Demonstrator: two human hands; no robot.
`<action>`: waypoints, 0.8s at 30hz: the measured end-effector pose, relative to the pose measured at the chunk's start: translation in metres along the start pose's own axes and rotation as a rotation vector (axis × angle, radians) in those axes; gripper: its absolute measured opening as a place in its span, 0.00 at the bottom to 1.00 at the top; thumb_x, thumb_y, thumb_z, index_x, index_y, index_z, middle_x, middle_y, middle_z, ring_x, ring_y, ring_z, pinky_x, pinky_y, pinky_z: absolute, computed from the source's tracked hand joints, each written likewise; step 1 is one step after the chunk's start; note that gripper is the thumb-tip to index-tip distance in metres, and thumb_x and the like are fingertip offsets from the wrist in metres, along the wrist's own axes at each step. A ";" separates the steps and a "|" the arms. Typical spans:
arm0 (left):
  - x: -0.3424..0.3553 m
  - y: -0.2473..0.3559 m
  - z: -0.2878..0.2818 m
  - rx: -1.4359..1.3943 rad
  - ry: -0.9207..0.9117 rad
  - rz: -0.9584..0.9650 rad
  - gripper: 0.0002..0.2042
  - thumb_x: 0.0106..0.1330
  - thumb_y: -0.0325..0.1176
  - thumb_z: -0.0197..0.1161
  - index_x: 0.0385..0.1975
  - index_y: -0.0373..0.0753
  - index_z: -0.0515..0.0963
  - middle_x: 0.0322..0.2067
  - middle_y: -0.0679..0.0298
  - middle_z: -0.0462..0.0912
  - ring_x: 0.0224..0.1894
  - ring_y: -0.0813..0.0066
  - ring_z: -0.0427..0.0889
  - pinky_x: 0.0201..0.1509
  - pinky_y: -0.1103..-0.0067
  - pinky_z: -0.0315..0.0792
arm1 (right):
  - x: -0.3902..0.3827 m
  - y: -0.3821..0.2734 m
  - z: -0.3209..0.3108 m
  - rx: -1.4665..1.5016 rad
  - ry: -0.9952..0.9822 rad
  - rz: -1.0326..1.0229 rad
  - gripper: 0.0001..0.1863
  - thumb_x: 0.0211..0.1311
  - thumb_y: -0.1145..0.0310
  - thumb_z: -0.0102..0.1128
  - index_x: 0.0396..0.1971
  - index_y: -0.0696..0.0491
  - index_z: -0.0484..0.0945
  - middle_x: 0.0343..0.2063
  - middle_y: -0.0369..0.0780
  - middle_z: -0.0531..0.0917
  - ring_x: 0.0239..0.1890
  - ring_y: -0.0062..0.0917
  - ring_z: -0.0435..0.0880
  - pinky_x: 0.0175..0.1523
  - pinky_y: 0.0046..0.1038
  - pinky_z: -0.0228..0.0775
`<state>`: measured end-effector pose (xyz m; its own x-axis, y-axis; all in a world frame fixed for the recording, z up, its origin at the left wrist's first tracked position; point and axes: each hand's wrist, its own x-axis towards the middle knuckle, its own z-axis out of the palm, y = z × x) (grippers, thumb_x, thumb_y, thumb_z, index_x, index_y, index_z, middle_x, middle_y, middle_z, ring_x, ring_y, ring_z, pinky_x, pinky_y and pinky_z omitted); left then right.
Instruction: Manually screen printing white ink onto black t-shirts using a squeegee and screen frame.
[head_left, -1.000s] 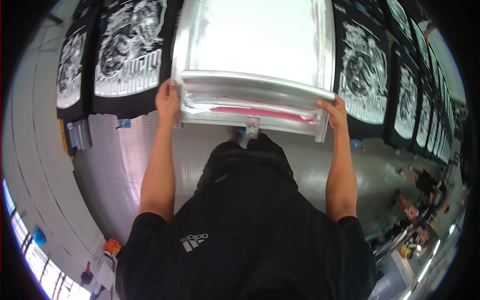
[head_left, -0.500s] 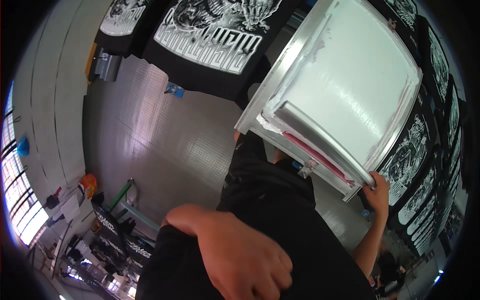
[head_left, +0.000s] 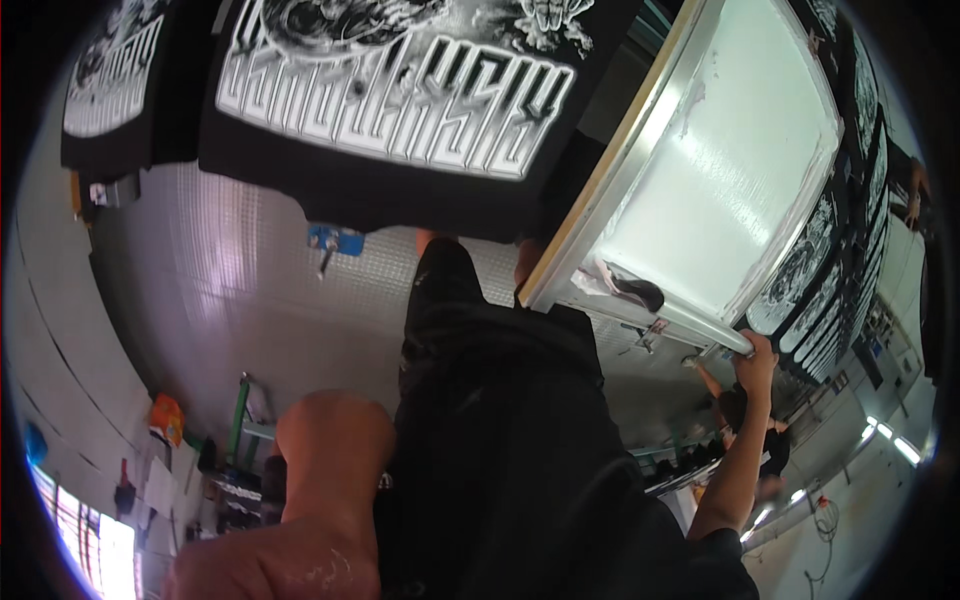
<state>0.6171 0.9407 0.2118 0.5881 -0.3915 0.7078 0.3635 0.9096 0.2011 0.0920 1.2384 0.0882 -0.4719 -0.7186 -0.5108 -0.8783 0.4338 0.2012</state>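
Observation:
At the right, my right hand (head_left: 757,360) is closed around the near end of a metal-handled squeegee (head_left: 690,320). The squeegee lies across the near end of a screen-printing frame (head_left: 610,190), whose pale mesh (head_left: 740,160) carries smears of white ink along its borders. My left hand (head_left: 275,568) is at the lower left, close to the camera; its back and wrist show, while its fingers are cut off by the lower edge. Left of the frame, a black shirt panel (head_left: 300,170) with a white and grey print lies on a platen, apart from both hands.
More printed black shirts (head_left: 800,270) line the right side, with another (head_left: 110,90) at the far left. A blue and metal clamp (head_left: 335,240) juts below the near shirt. Another person (head_left: 770,440) is at the lower right. A green metal stand (head_left: 238,415) stands on the left.
My left hand has swung left and down from in front of my body. My right hand keeps hold of the squeegee. The view has shifted, and the screen frame appears more steeply tilted.

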 end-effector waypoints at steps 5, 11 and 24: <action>0.007 0.017 -0.030 0.014 -0.199 -0.453 0.12 0.63 0.26 0.51 0.18 0.49 0.64 0.16 0.78 0.62 0.16 0.88 0.61 0.20 0.84 0.51 | -0.003 0.013 0.006 0.133 -0.039 0.033 0.22 0.47 0.74 0.70 0.45 0.42 0.79 0.45 0.37 0.82 0.53 0.38 0.79 0.62 0.52 0.55; 0.005 0.007 -0.023 -0.029 -0.138 -0.448 0.10 0.61 0.24 0.53 0.20 0.46 0.68 0.17 0.76 0.64 0.17 0.87 0.63 0.20 0.84 0.50 | -0.006 0.000 0.004 0.050 0.001 -0.002 0.19 0.50 0.76 0.63 0.44 0.44 0.80 0.44 0.37 0.82 0.52 0.38 0.78 0.61 0.55 0.54; -0.038 0.072 0.097 0.161 -0.321 -0.323 0.10 0.58 0.23 0.54 0.17 0.46 0.66 0.17 0.75 0.64 0.16 0.86 0.62 0.18 0.84 0.50 | -0.015 -0.010 -0.006 0.060 0.064 -0.056 0.20 0.48 0.76 0.62 0.44 0.45 0.81 0.44 0.36 0.82 0.61 0.37 0.71 0.66 0.73 0.37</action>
<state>0.5511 1.0348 0.2656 0.2014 -0.6181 0.7599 0.3595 0.7683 0.5296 0.1074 1.2416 0.0988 -0.4279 -0.7750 -0.4651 -0.8981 0.4226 0.1220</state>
